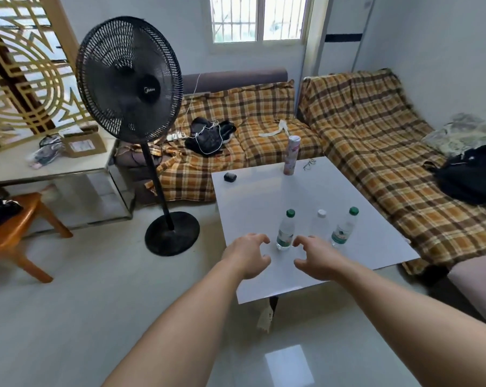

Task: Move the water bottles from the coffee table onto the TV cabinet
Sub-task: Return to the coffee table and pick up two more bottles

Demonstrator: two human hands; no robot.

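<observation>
Three clear water bottles stand upright in a row on the white coffee table. The left bottle has a green cap, the middle bottle a white cap, the right bottle a green cap. My left hand hovers over the table just left of the left bottle, fingers curled apart, holding nothing. My right hand is just right of that bottle, below the middle one, also empty with fingers spread. Neither hand touches a bottle. The TV cabinet is not in view.
A tall pink can, glasses and a small dark case lie at the table's far end. A black standing fan stands left of the table. Plaid-covered sofas wrap the far and right sides. A wooden stool sits at left.
</observation>
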